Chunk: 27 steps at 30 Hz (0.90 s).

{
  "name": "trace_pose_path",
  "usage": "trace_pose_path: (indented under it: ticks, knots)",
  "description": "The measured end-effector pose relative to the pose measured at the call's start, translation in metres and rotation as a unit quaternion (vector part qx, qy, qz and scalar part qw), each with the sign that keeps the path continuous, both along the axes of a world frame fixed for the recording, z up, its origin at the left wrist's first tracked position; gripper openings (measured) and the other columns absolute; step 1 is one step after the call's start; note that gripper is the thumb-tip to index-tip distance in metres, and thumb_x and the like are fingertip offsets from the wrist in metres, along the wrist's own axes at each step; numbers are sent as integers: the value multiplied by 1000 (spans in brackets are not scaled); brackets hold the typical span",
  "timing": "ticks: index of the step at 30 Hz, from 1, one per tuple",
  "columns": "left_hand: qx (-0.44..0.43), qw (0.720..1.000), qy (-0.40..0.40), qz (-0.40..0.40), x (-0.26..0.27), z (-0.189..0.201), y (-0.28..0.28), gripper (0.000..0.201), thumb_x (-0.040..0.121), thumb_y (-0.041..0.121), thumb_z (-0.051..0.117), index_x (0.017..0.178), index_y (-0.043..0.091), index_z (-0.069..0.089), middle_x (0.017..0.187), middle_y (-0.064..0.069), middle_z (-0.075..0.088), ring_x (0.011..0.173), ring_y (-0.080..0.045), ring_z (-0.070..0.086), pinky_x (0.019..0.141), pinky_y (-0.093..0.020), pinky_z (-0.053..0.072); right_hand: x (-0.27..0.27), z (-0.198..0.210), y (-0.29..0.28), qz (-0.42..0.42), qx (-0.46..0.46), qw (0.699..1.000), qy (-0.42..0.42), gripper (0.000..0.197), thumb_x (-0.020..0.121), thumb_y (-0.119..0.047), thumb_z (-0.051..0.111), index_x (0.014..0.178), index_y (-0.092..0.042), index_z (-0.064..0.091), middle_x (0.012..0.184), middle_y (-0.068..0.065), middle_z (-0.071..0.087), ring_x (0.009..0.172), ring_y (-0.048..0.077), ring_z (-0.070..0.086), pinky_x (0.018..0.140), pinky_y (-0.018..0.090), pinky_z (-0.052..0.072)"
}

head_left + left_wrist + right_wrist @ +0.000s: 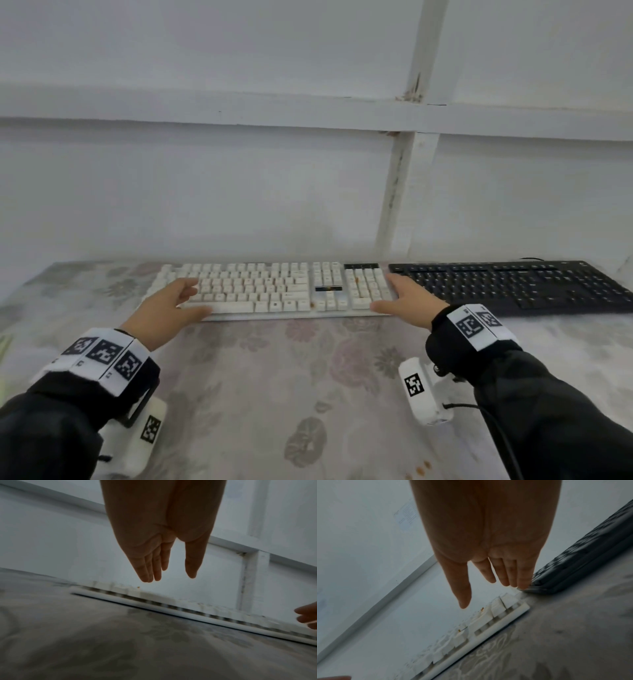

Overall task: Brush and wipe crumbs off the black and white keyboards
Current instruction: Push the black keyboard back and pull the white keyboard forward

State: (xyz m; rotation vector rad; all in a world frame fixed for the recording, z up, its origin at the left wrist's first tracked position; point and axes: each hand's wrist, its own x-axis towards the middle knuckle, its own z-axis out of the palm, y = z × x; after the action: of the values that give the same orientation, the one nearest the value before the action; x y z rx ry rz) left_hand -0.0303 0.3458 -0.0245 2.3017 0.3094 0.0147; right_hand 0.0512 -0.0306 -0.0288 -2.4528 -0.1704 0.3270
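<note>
My spread fingers (191, 284) reach each end of the white keyboard (274, 287) at the surface's far edge, seemingly untouched; next, grip and tip it.

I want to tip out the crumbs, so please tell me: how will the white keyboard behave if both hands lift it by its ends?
The white keyboard looks like a long rigid slab, so it should lift without sagging. With the left hand and right hand at opposite ends, it probably stays level. Orange crumbs lie loose and may scatter.
</note>
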Motion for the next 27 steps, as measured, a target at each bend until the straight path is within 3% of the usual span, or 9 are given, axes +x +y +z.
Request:
trace_pose_path:
  ticks: [2, 4, 8, 12, 17, 21, 23, 27]
  knots:
    - [6, 1000, 9, 29, 3, -4, 16, 62, 84, 18, 66, 138, 8, 37, 139, -12, 46, 128, -26, 43, 106, -37, 33, 11, -12, 0, -11, 7, 1000, 3, 100, 65, -59, 70, 147, -15, 31, 150, 2, 37, 135, 20, 39, 113, 40, 32]
    - [13, 998, 13, 59, 7, -9, 28, 65, 83, 18, 68, 139, 6, 36, 139, -14, 45, 128, -29, 43, 105, -39, 33, 13, -14, 5, -32, 14, 999, 3, 90, 70, -49, 73, 144, -13, 36, 146, 2, 43, 132, 20, 43, 112, 40, 34]
    - [22, 994, 33, 98, 18, -17, 47, 75, 79, 17, 72, 141, 2, 31, 142, -17, 40, 129, -32, 41, 104, -40, 31, 22, -22, 7, -49, 41, 998, 13, 59, 72, -31, 77, 125, -16, 56, 119, -1, 65, 109, 16, 61, 104, 40, 43]
    - [17, 993, 51, 106, 30, -19, 61, 72, 74, 12, 76, 135, 1, 39, 134, -17, 48, 122, -34, 46, 99, -39, 35, 23, -24, 14, -73, 68, 994, 34, 60, 68, -25, 81, 123, -15, 57, 113, 0, 67, 105, 17, 63, 102, 40, 45]
    - [9, 992, 102, 70, 62, -55, 107, 90, 48, 43, 86, 124, 9, 53, 120, -12, 62, 107, -30, 59, 98, -48, 44, 18, -19, 20, -89, 92, 991, 34, 46, 77, -9, 76, 119, -13, 58, 113, 3, 67, 107, 20, 62, 103, 36, 43]
    - [47, 991, 111, 51, 59, -44, 100, 87, 55, 45, 85, 127, 9, 52, 124, -11, 60, 112, -30, 57, 100, -45, 42, 19, -20, 18, -88, 97, 991, 32, 47, 76, -9, 77, 119, -11, 60, 114, 4, 68, 107, 20, 63, 105, 39, 43]
    - [60, 990, 118, 50, 57, -40, 98, 95, 51, 52, 84, 129, 10, 51, 127, -10, 58, 113, -29, 56, 100, -45, 43, 20, -21, 18, -91, 95, 991, 32, 49, 74, -10, 79, 120, -11, 61, 113, 3, 68, 107, 20, 63, 104, 41, 43]
    - [76, 990, 113, 46, 49, -35, 93, 81, 61, 36, 85, 128, 6, 51, 126, -13, 58, 112, -31, 55, 99, -43, 42, 16, -20, 18, -95, 91, 991, 35, 50, 74, -10, 79, 120, -11, 60, 113, 3, 68, 106, 20, 63, 104, 40, 44]
